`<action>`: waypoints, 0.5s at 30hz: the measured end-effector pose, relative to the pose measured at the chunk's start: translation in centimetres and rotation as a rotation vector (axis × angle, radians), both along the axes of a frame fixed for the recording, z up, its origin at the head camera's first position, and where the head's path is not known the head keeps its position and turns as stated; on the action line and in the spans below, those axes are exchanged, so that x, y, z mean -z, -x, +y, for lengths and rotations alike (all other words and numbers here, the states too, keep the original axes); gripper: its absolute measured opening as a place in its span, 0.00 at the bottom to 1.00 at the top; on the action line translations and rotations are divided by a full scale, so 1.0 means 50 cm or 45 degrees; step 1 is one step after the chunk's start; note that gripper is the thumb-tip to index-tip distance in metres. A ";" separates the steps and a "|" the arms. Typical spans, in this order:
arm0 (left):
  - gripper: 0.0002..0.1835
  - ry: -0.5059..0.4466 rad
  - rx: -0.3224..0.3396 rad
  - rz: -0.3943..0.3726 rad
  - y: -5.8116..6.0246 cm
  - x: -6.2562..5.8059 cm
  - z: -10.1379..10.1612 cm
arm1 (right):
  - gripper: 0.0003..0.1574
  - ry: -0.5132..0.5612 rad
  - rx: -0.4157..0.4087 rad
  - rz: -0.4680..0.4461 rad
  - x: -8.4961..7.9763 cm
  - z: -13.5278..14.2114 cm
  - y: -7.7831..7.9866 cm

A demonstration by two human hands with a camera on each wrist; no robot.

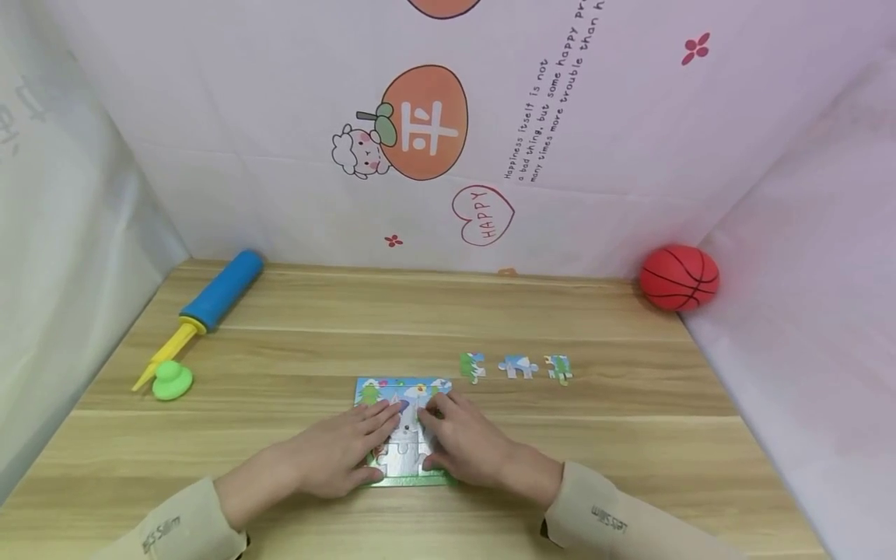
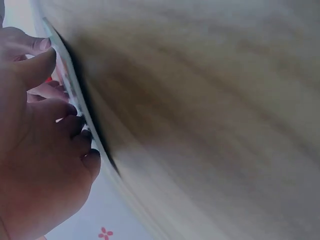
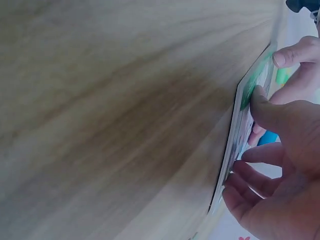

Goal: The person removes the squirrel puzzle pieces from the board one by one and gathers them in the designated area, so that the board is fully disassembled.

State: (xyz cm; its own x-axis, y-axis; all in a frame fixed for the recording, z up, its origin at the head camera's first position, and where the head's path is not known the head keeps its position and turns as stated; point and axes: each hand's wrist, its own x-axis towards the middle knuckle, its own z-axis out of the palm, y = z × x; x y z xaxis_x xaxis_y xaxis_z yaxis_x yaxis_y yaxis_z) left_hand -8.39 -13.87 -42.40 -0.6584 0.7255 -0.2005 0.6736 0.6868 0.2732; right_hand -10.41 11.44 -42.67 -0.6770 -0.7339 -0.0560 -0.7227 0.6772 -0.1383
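Observation:
A small jigsaw puzzle (image 1: 402, 462) with a blue-and-green border and a white cartoon animal lies flat at the front middle of the table. On its left side rests my left hand (image 1: 343, 451), fingers extended over the picture and thumb at the lower edge. My right hand (image 1: 476, 445) touches the right side, with its fingers bent and its thumb on the lower right part. In the right wrist view, that thumb and the fingertips of the right hand (image 3: 285, 170) meet the puzzle's surface. Both hands cover parts of the picture.
Behind the puzzle to the right lie three loose jigsaw pieces: a green one (image 1: 472, 365), a blue one (image 1: 519, 367) and another (image 1: 558, 368). A blue-and-yellow pump (image 1: 224, 292) and a green toy (image 1: 172, 380) lie left. A red ball (image 1: 679, 278) sits back right.

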 end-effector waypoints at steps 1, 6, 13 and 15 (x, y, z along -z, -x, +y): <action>0.40 0.003 -0.004 -0.009 -0.001 0.003 -0.001 | 0.46 0.006 0.005 -0.006 0.001 -0.001 0.001; 0.40 -0.003 -0.011 -0.031 -0.002 0.010 -0.003 | 0.47 0.035 0.041 -0.053 0.000 -0.005 0.006; 0.40 0.005 -0.012 -0.024 -0.001 0.010 -0.002 | 0.45 0.100 0.092 -0.114 -0.001 -0.008 0.011; 0.40 0.005 -0.014 -0.029 -0.001 0.010 -0.002 | 0.45 0.127 0.103 -0.119 0.000 -0.007 0.010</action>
